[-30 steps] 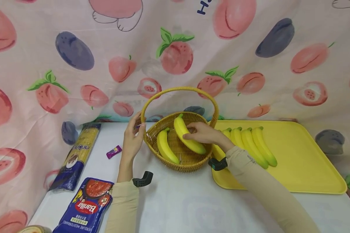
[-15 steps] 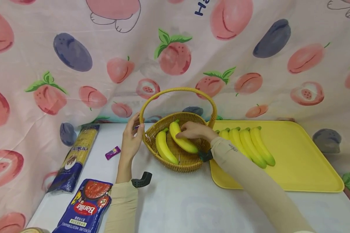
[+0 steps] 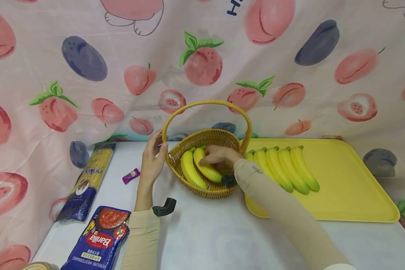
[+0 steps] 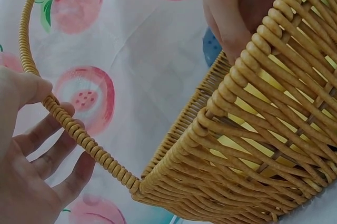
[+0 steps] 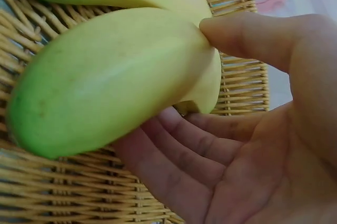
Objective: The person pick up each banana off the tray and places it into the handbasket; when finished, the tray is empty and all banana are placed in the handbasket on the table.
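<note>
A wicker basket (image 3: pixel 219 193) with a tall arched handle stands at the table's back middle. My left hand (image 3: pixel 152 161) holds the handle's left side, the thumb on one side and fingertips on the other in the left wrist view. Inside the basket, my right hand (image 3: pixel 221 154) grips a yellow banana (image 3: pixel 206 168) with a green tip. In the right wrist view its thumb presses the top of that banana, with the fingers curled beneath. Another banana (image 3: pixel 190 170) lies in the basket, right beside the held one.
A yellow tray (image 3: pixel 351 180) on the right carries several bananas (image 3: pixel 300 168) in a row. At left lie a spaghetti pack (image 3: pixel 87 180), a blue sauce pouch (image 3: pixel 99 240) and a small purple packet (image 3: pixel 131 176). A jar lid (image 3: pixel 37 266) shows at the bottom-left edge. Fruit-patterned cloth hangs behind.
My right hand has moved left and lowered its banana into the basket, alongside the other banana. The left hand stays on the handle.
</note>
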{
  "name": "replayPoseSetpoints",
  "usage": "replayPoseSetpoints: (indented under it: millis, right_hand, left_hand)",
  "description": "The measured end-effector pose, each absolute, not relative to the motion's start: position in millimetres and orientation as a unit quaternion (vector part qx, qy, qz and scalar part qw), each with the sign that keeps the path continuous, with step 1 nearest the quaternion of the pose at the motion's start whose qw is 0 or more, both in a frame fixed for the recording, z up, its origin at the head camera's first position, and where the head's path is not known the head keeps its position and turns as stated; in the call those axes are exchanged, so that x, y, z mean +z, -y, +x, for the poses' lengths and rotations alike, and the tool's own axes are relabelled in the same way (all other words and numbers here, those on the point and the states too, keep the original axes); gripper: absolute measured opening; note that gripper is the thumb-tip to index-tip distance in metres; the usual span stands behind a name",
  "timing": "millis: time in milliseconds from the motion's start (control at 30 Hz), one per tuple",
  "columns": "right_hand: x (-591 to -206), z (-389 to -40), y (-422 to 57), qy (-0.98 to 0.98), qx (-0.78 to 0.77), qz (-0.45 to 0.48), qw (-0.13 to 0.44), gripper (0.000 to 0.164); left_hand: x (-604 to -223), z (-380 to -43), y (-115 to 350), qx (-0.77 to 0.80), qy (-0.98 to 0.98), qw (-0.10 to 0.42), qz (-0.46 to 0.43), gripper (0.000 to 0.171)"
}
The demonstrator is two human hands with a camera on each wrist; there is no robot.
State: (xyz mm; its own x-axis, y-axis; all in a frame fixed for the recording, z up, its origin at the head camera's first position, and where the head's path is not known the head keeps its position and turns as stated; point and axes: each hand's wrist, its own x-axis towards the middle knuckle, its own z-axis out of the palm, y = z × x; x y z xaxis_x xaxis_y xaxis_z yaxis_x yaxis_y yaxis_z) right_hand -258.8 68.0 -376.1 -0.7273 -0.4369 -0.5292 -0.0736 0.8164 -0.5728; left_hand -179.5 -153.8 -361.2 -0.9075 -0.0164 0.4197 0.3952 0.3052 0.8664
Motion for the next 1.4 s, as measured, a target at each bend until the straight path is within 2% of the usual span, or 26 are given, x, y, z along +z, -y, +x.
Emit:
replayPoseSetpoints:
  millis: [267, 500, 767, 1033, 1400]
  right_hand:
    - [-385, -257, -60, -0.87, -0.305, -0.124, 0.367, 0.046]
    - [-385, -253, -59, -0.868, -0.308, -0.116, 0.371, 0.058]
    - [-371, -242, -68, -0.899, -0.249, -0.17, 0.318, 0.071]
    - [-373, -233, -84, -0.904, -0.291, -0.197, 0.244, 0.061]
    - [-380, -213, -116, -0.908, -0.347, -0.188, 0.143, 0.051]
  left_hand:
    - [-363, -182, 154, -0.58, 0.788, 0.173, -0.118, 0.045]
    - [-389, -198, 162, -0.58, 0.782, 0.188, -0.126, 0.044]
    - [-389, -198, 162, -0.575, 0.786, 0.188, -0.126, 0.043]
    - [-363, -182, 156, -0.571, 0.791, 0.18, -0.123, 0.044]
    - [-362, -180, 154, -0.576, 0.788, 0.178, -0.123, 0.044]
